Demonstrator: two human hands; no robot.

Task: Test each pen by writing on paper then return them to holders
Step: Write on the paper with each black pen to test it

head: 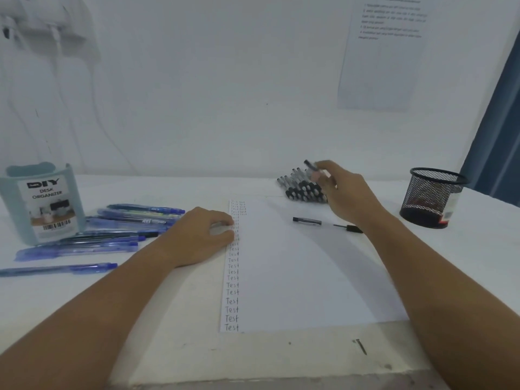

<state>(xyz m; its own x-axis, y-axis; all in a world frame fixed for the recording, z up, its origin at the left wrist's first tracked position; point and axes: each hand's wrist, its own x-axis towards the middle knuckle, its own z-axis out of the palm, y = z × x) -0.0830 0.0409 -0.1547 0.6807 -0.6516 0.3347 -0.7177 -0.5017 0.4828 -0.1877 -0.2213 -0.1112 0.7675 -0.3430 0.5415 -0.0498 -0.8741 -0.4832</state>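
White paper [295,266] flat on table [174,342], "Test" column down left edge; left hand [202,235] pressing that edge, fingers curled under, nothing gripped; right hand [342,190] raised over black pen pile [302,185], fingers pinching one black pen [310,164]; blue pens [112,229] beside teal organizer [42,204]; mesh holder [433,197] far right; uncapped pen [306,220] lying on paper.

The right hand [342,190] is motion-blurred, so its fingers' [323,175] hold on the black pen [310,164] is unclear, and its wrist covers part of the loose pen [320,222] on the paper [295,263]. Print on the wall sheet [385,52] is unreadable. The left hand [202,235] hides several written words.
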